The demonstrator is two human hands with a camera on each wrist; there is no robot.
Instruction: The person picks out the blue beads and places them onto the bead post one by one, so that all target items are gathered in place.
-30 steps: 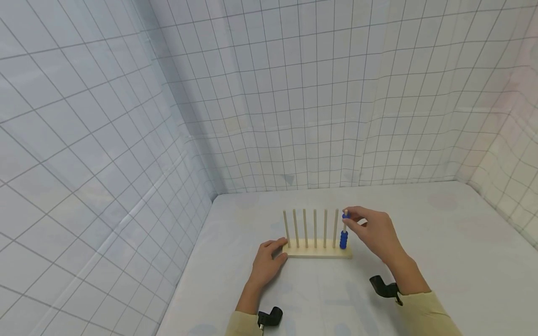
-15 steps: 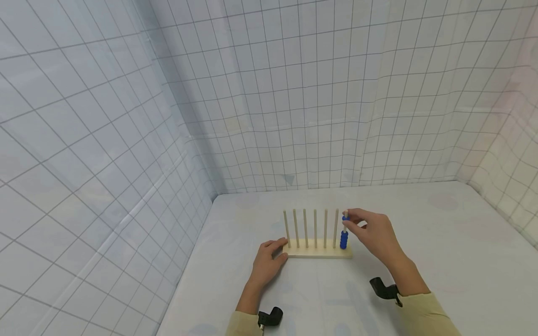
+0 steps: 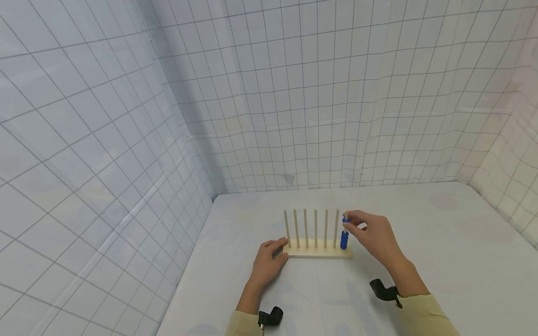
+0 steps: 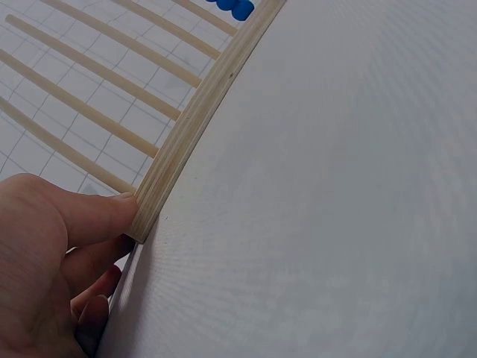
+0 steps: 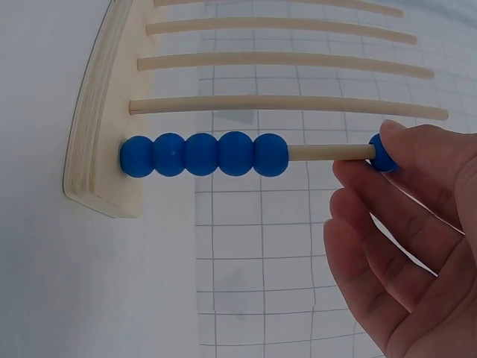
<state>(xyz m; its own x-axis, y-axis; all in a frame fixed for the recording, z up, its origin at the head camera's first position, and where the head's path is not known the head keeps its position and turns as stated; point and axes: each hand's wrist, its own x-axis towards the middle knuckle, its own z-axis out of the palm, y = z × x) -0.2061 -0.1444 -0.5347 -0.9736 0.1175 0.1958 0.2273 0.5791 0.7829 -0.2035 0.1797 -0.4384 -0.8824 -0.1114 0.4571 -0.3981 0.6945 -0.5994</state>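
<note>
A wooden peg abacus (image 3: 317, 252) stands upright, with a row of pale pegs on a flat base. My right hand (image 3: 375, 232) pinches a blue bead (image 5: 382, 155) between thumb and fingers, near the top of the rightmost peg (image 5: 320, 153). The peg passes into this bead. Several more blue beads (image 5: 201, 154) sit stacked at the foot of the same peg, with a bare stretch of peg between them and the held one. At the base's left end, my left hand (image 3: 265, 264) grips the corner; its thumb (image 4: 112, 216) lies along the wood, the other fingers partly hidden behind.
The other pegs (image 3: 315, 228) carry no beads. A white-covered table (image 3: 235, 210) lies under the abacus. Behind and to the left hang white grid-patterned curtains (image 3: 302, 116). Black wrist cameras (image 3: 383, 290) are strapped at both sleeves.
My right hand has come down slightly, and the pinched blue bead sits a little lower on its peg. My left hand stays at the base's left end.
</note>
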